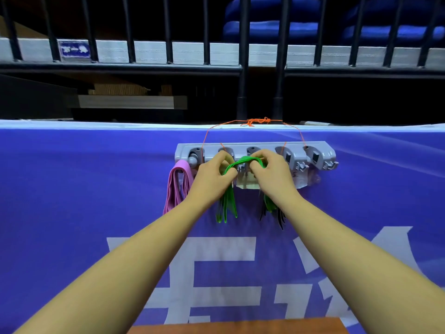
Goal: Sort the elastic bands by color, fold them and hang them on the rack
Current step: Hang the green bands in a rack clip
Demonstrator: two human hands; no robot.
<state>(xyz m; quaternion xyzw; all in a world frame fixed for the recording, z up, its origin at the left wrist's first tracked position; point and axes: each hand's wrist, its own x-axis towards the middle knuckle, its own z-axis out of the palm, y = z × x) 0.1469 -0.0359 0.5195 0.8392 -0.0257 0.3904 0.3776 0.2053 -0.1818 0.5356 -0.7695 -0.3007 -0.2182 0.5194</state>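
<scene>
A grey plastic rack (pixel 320 153) with several hooks hangs by an orange string (pixel 258 121) against a blue banner. My left hand (pixel 213 179) and my right hand (pixel 271 174) both pinch a folded green elastic band (pixel 242 160) at the rack's middle hook. The band's green loops (pixel 226 208) dangle below my left hand. Pink bands (pixel 178 186) hang folded on the leftmost hook. Dark bands (pixel 279 216) with some green hang below my right wrist; their hook is hidden by my hand.
The blue banner (pixel 96 189) with white lettering covers a low wall. A paper tag (pixel 248 183) hangs under the rack. Black railing bars (pixel 243 56) and blue seats (pixel 272 20) stand behind. A brown surface (pixel 240 326) shows at the bottom edge.
</scene>
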